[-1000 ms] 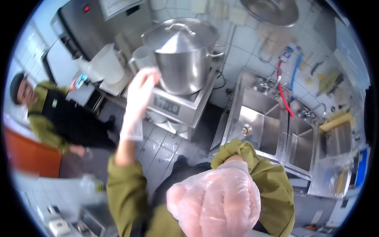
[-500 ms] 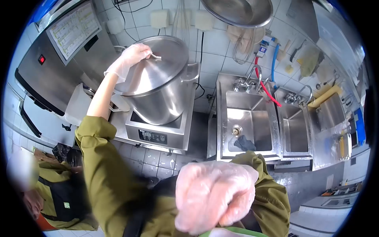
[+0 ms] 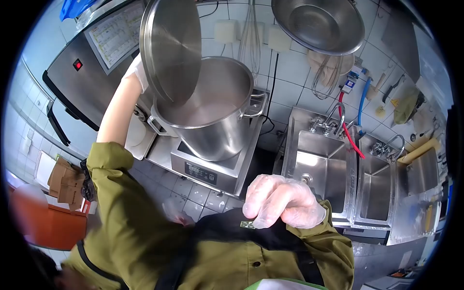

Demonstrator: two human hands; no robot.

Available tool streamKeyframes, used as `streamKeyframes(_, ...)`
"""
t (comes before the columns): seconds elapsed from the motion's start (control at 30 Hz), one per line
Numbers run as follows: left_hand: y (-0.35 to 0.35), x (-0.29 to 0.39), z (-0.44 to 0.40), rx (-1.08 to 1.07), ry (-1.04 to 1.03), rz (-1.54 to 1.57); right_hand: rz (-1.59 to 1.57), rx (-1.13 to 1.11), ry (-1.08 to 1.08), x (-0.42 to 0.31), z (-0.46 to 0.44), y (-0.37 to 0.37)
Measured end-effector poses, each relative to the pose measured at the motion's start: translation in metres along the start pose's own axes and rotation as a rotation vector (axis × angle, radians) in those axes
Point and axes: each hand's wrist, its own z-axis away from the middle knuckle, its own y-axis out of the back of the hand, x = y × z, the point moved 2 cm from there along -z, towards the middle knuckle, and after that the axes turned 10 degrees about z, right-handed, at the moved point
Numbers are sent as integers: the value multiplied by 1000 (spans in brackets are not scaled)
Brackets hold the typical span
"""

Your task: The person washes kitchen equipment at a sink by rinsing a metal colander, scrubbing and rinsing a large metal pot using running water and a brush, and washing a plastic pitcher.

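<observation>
My left hand (image 3: 139, 72), in a clear glove, grips the metal lid (image 3: 174, 48). The lid stands tilted on edge over the left side of the tall steel stockpot (image 3: 212, 137) and hides most of my fingers. Uncovered, the pot shows a pale, hazy inside whose contents I cannot make out. It sits on an induction cooker (image 3: 200, 172). My right hand (image 3: 285, 200), also gloved, hangs before my chest. Its fingers are loosely bent and apart, and nothing shows in them.
Two steel sinks (image 3: 323, 169) with taps stand to the right. Whisks (image 3: 251, 38) and a large steel bowl (image 3: 321, 21) hang on the tiled wall. On the left are a steel cabinet (image 3: 79, 84), a cardboard box (image 3: 67, 183) and an orange container (image 3: 58, 224).
My left hand has lifted the lid off the stockpot and tilted it up to the left. My right hand has loosened from a fist. The view has shifted, and the person at left is mostly out of sight.
</observation>
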Motion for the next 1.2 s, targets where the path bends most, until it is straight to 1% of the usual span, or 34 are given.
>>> streamKeyframes(0.37, 37, -1, 49, 132, 89, -78, -29, 21, -57, 13, 12, 25)
streamKeyframes(0.43, 41, 3, 58, 143, 73, -145, -37, 38, -55, 17, 14, 28)
streamKeyframes(0.53, 44, 13, 68, 139, 17, -335, -64, 60, -80, 21, 14, 31)
streamKeyframes(0.63, 42, 23, 80, 148, 91, -325, -99, 78, -93, 27, 14, 33)
streamKeyframes(0.73, 44, 30, 84, 169, 113, -306, -136, 90, -90, 39, 10, 33)
streamKeyframes(0.9, 73, 52, 103, 263, 138, -269, -232, 61, -153, 66, -4, 22)
streamKeyframes(1.03, 120, 83, 163, 422, 262, -249, -342, -66, -225, 101, -22, -6)
streamKeyframes(1.07, 133, 88, 184, 473, 312, -241, -396, -89, -283, 109, -26, -18)
streamKeyframes(1.2, 189, 103, 268, 680, 570, -207, -485, -237, -389, 150, -54, -82)
